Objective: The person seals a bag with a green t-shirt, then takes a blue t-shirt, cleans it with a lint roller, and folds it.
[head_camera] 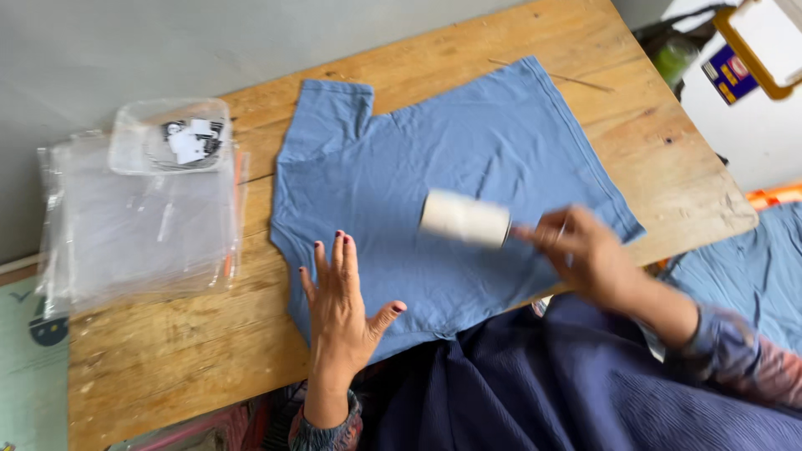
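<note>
A blue t-shirt [434, 167] lies spread flat on a wooden table [167, 351]. My left hand [342, 305] rests flat on the shirt's near left part, fingers spread and holding nothing. My right hand [585, 250], blurred by motion, grips the handle of a lint roller [465, 219]. The roller's white cylinder lies on the middle of the shirt, to the right of my left hand.
A stack of clear plastic bags [138, 221] lies on the table's left side, with a small clear container [171, 134] of tags on top. More blue fabric [752, 267] sits off the table at right. Dark blue clothing covers my lap.
</note>
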